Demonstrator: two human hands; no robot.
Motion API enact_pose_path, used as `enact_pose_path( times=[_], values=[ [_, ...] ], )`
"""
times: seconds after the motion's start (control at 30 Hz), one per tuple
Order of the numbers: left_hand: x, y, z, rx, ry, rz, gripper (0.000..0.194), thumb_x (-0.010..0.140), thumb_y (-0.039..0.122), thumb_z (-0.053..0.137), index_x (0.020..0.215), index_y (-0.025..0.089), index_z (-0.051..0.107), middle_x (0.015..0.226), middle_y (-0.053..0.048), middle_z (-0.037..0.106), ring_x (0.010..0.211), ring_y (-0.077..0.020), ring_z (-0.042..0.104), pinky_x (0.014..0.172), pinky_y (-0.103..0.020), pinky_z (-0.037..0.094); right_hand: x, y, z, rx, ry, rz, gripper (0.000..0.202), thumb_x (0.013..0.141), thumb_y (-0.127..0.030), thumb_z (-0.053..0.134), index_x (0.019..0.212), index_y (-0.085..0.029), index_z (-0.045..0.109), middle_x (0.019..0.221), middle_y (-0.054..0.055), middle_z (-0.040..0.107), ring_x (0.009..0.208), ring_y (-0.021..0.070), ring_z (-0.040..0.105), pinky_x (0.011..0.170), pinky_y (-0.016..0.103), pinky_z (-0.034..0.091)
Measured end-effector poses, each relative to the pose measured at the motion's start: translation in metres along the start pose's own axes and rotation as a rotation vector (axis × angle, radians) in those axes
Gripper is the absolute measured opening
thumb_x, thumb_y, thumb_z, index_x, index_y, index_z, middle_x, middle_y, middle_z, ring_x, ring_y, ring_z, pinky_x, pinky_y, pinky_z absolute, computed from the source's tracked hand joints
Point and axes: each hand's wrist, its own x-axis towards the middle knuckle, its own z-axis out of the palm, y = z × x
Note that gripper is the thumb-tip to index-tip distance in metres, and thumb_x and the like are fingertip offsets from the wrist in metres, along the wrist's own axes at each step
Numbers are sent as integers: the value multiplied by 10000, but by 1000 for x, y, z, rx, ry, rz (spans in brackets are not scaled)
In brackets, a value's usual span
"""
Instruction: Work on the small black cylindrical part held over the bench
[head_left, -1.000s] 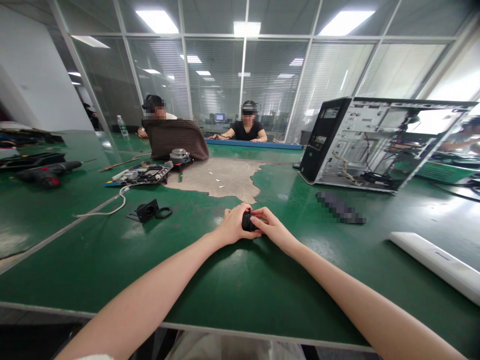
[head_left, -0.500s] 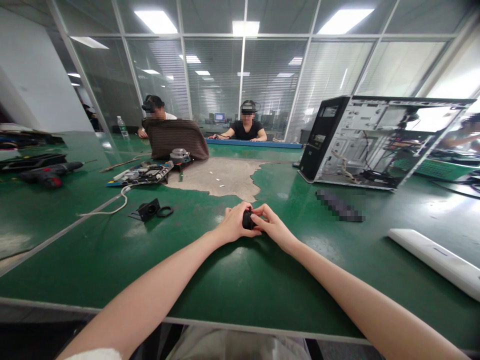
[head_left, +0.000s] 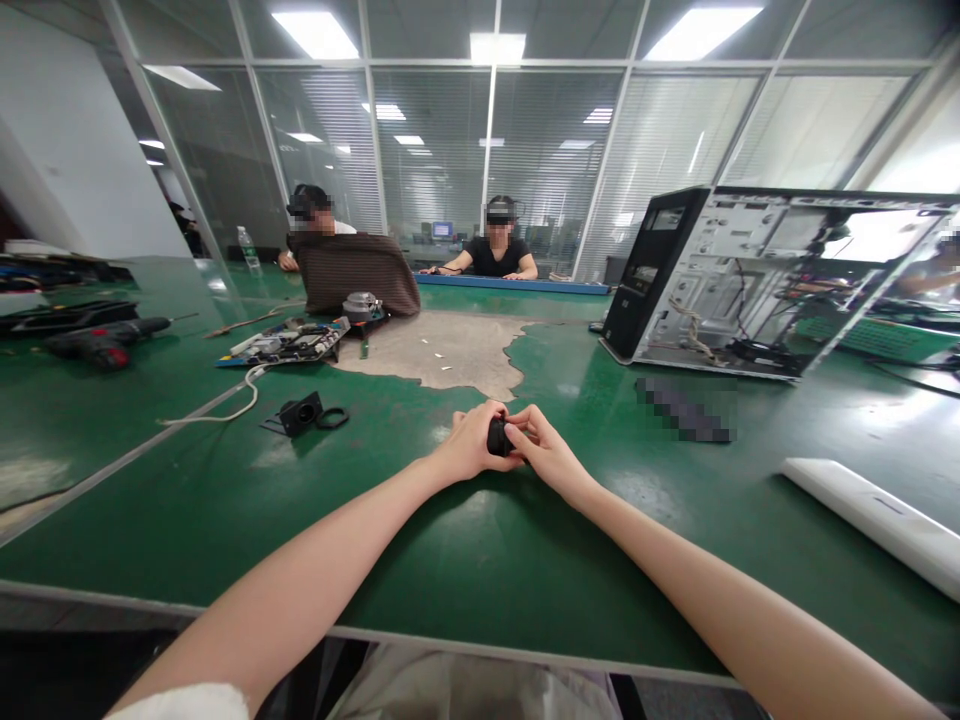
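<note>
Between my two hands is a small black rounded part, just above the green tabletop; its exact kind is too small to tell. My left hand wraps round it from the left, thumb below and fingers above. From the right, my right hand pinches the same part with its fingertips. The fingers cover much of its surface. To the left on the table lie a black bracket with a round opening and a black ring beside it.
An open computer case stands at the back right. A white bar-shaped device lies at the right. Circuit boards, a white cable and a power drill are at the left. Two people sit across the table.
The view has shifted slightly. Both hands keep nearly the same hold on the black part, with only a slight movement of the fingers.
</note>
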Motion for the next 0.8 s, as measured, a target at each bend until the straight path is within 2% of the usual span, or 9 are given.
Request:
enact_pose_path(
  times=[0.13, 0.23, 0.43, 0.67, 0.8],
  values=[
    [0, -1, 1, 17, 4, 2, 554, 549, 496, 624, 969, 224, 384, 952, -9, 525, 886, -204, 496, 791, -342, 295, 5, 5, 0, -58, 21, 53, 198, 748, -375, 481, 799, -189, 436, 707, -22, 492, 648, 103, 482, 593, 240, 398],
    [0, -2, 1, 20, 8, 6, 568, 542, 508, 624, 970, 224, 382, 955, -11, 521, 887, -204, 495, 789, -341, 299, 4, 4, -1, -55, -20, 71, 198, 756, -381, 465, 788, -188, 433, 665, -33, 472, 612, 96, 463, 576, 235, 386],
    [0, -3, 0, 21, -5, 0, 565, 543, 469, 633, 984, 227, 376, 955, -7, 518, 874, -204, 499, 778, -341, 303, -4, 0, -5, -9, -117, 12, 210, 750, -350, 495, 872, -211, 395, 792, -18, 503, 682, 97, 488, 610, 235, 397],
    [0, 0, -1, 11, -4, -6, 566, 544, 491, 625, 981, 220, 387, 943, -15, 520, 880, -211, 493, 785, -347, 294, 3, 1, 1, -48, -6, 14, 184, 769, -383, 446, 791, -205, 410, 663, -39, 460, 626, 99, 455, 590, 234, 379],
    [0, 2, -3, -8, -1, -16, 537, 547, 471, 630, 964, 222, 400, 928, -9, 525, 872, -207, 497, 769, -334, 299, 4, 1, 0, -48, -28, 42, 198, 768, -388, 441, 826, -199, 432, 703, -24, 477, 652, 108, 469, 609, 246, 389]
  ],
)
